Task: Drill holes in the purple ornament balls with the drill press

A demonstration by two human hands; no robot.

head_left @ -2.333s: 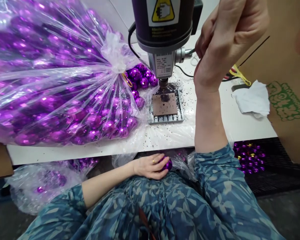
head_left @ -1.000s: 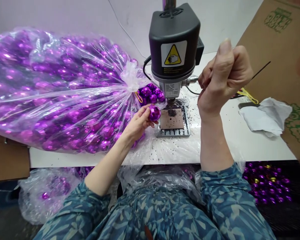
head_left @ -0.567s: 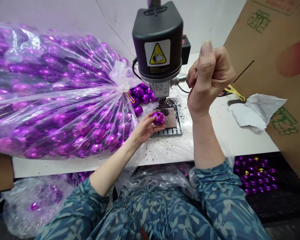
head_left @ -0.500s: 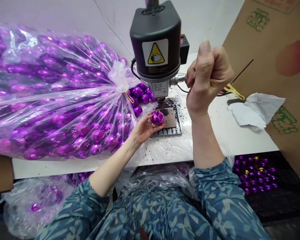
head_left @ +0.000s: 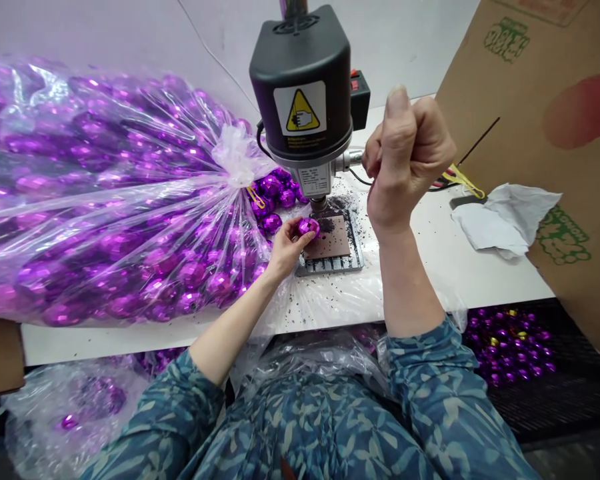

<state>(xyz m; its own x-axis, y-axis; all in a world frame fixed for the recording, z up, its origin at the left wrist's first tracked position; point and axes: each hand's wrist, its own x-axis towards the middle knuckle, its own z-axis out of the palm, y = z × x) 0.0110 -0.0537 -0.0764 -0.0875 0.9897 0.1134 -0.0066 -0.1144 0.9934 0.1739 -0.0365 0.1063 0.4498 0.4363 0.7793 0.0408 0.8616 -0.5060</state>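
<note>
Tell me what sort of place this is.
Likely a small workshop: a drill press stands on a white table among dark shavings, beside a big clear bag of purple faceted balls.

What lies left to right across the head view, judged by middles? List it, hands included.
Clear plastic bag of shiny purple balls → bare left hand → faceted shiny purple ball it holds → flat brown board → bare right hand → crumpled white sheet → brown cardboard box.

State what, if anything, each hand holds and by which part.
Left hand: purple faceted ball, by its left and near sides. Right hand: closed over the metal shaft's outer end; contact hidden.
</note>
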